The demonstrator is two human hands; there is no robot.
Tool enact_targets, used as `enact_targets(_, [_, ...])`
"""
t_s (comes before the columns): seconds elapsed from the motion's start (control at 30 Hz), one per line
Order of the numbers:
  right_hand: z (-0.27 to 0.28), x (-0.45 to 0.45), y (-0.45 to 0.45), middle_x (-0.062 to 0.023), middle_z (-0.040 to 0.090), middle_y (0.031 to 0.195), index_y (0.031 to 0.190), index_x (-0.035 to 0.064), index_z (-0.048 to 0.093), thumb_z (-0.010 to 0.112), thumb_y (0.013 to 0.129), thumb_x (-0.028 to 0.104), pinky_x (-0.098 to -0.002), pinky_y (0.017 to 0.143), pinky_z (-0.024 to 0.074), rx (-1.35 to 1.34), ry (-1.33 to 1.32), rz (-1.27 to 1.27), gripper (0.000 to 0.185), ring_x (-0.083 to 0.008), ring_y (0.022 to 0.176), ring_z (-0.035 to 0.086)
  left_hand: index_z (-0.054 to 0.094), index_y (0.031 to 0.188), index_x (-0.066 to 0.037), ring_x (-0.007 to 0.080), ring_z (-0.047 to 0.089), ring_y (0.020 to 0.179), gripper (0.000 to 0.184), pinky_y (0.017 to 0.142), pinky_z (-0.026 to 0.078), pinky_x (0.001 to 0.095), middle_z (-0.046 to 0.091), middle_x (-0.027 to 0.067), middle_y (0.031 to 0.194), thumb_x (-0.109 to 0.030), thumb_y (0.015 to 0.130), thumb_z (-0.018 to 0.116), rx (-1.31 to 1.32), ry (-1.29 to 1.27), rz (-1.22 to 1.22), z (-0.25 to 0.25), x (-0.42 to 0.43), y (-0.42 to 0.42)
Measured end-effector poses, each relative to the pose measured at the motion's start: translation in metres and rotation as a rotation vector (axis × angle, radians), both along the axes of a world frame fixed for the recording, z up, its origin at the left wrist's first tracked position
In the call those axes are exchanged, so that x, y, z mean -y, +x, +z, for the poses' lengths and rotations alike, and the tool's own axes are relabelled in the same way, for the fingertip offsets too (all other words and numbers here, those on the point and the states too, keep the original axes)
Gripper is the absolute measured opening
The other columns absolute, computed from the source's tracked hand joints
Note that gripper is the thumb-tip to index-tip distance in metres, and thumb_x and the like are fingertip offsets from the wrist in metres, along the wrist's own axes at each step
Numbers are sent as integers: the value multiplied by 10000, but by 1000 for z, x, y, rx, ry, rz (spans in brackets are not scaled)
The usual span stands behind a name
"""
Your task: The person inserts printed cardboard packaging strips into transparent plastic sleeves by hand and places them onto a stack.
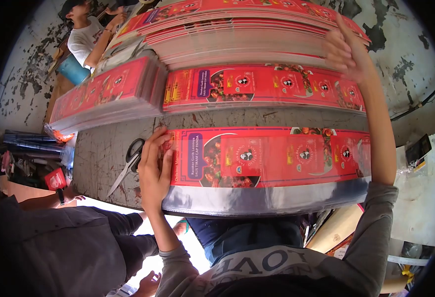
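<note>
In front of me lies a long red printed plastic sheet [277, 158] with panda logos and food pictures, with a clear shiny strip along its near edge. My left hand [154, 168] rests flat on its left end, fingers stretched out. To the left of that hand, scissors [127, 166] with black handles lie on the table. My right hand [345, 55] is raised at the right end of the farther stack of red sheets [272, 86], slightly blurred, with its fingers apart and nothing visible in them. Whether it touches the stack I cannot tell.
Taller piles of red sheets [242, 42] stand at the back, and another stack [103, 91] sits at the back left of the worn table [96, 163]. A person [86, 37] is at the far left; another person [74, 242] stands close by at my left.
</note>
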State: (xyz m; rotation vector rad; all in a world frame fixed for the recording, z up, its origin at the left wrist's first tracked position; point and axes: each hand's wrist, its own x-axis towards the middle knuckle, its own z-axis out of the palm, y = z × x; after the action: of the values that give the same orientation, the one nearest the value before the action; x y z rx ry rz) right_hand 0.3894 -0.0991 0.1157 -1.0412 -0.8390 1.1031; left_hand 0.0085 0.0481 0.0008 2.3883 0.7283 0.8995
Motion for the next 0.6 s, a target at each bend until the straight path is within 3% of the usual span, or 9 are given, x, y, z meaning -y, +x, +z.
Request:
enact_targets(0.07, [-12,24,-12,64,220,390,439,147,266,272,923,514,-175,293,173,-61,-102,-108,607,-33,274,165,539,1041,3,333,517,1079,217,886,418,364,525,176,1164,-63,840,492,1,8,-1,0,-1,0])
enact_targets(0.17, [-37,61,-5,60,191,402,447,156,245,312,876,597,-215,340,192,62,-162,60,618,-63,324,202,540,1040,2,332,521,1074,215,883,421,365,526,176,1163,-66,841,493,-3,17,-6,-1,-2,0])
enact_targets(0.23, [-52,85,-13,48,269,411,466,136,314,298,889,579,-221,341,232,268,-310,-202,613,-65,333,265,540,1039,3,331,522,1072,214,882,421,365,526,175,1163,-67,842,493,-5,16,-9,-2,-2,0])
enact_targets(0.27, [-56,94,-20,48,269,411,466,136,314,298,889,579,-221,341,232,265,-314,-203,613,-65,333,265,540,1039,2,331,522,1072,214,882,421,365,526,175,1163,-68,843,493,-9,17,-7,-2,-2,-1])
enact_targets(0.33, [-63,110,-31,26,372,456,543,87,416,355,915,484,-213,381,266,677,-521,-496,548,-77,371,348,539,1040,2,331,522,1072,214,882,421,364,526,175,1163,-69,843,493,-12,19,-6,-2,-2,0])
enact_targets(0.47, [-79,146,-32,1,442,513,704,51,500,499,888,318,-211,444,312,895,-494,-596,325,-80,445,438,537,1051,1,330,523,1069,226,879,422,361,527,174,1160,-67,839,499,-8,27,-5,-1,-2,2])
enact_targets(0.53, [-73,161,-37,-54,515,702,870,35,512,619,786,160,-228,508,372,1175,-506,-553,185,-112,602,513,536,1057,-1,330,526,1063,233,876,423,360,528,173,1157,-64,836,501,-13,36,2,1,-1,2])
enact_targets(0.57, [-74,166,-38,-54,515,702,870,35,512,619,786,160,-228,508,372,1173,-507,-549,185,-112,602,513,534,1064,-4,331,527,1054,241,873,423,360,527,170,1155,-60,832,505,-22,41,1,2,-1,2])
enact_targets(0.6, [-75,170,-37,-77,508,828,924,32,508,638,744,136,-254,563,404,1329,-376,-551,246,-148,708,527,533,1070,-6,331,528,1046,249,870,424,359,525,166,1153,-57,827,510,-31,47,1,3,-1,3])
